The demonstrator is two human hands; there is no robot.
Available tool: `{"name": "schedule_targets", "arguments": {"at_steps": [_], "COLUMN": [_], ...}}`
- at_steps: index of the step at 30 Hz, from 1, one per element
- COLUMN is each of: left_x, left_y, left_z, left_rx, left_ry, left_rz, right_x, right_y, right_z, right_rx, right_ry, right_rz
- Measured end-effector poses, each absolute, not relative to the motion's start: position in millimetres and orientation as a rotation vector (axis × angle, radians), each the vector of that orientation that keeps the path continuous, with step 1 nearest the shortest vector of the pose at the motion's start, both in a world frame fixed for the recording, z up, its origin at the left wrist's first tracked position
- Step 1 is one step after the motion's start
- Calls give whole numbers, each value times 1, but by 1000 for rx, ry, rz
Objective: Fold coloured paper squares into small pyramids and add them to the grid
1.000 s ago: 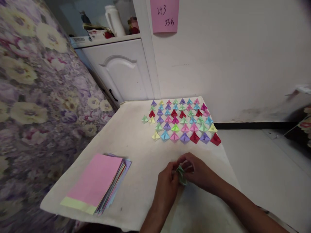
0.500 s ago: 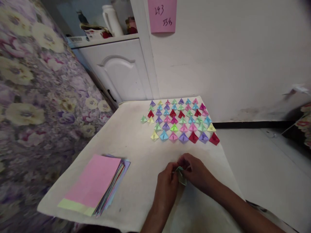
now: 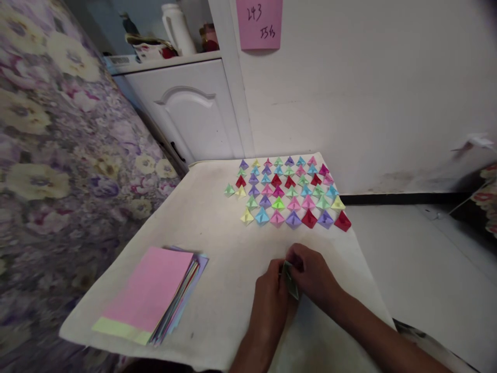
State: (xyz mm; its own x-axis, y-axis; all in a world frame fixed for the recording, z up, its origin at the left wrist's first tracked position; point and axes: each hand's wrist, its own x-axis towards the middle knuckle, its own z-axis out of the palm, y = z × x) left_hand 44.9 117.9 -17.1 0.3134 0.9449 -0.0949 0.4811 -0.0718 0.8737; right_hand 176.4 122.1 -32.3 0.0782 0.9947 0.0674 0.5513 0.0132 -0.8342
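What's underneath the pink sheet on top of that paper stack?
Under the pink sheet, a pale yellow-green sheet sticks out at the near end, and coloured paper edges show along the right side. The rest is covered.

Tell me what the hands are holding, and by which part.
A small folded green paper, held toward its far end by the left hand and right hand; exact grip points are hidden.
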Motion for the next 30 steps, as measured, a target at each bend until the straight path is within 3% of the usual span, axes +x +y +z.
{"name": "schedule_targets", "arguments": {"at_steps": [20,30], "left_x": [42,41], "left_y": [125,125], "left_z": [-28,-30], "left_rx": [1658,1775], "left_ry": [1358,1423], "left_rz": [701,646], "right_x": [174,169], "right_y": [118,116], "right_z": [-35,-37], "right_rx": [-1761,-1756], "right_ry": [-1661,-1790], "right_rz": [745,569]}}
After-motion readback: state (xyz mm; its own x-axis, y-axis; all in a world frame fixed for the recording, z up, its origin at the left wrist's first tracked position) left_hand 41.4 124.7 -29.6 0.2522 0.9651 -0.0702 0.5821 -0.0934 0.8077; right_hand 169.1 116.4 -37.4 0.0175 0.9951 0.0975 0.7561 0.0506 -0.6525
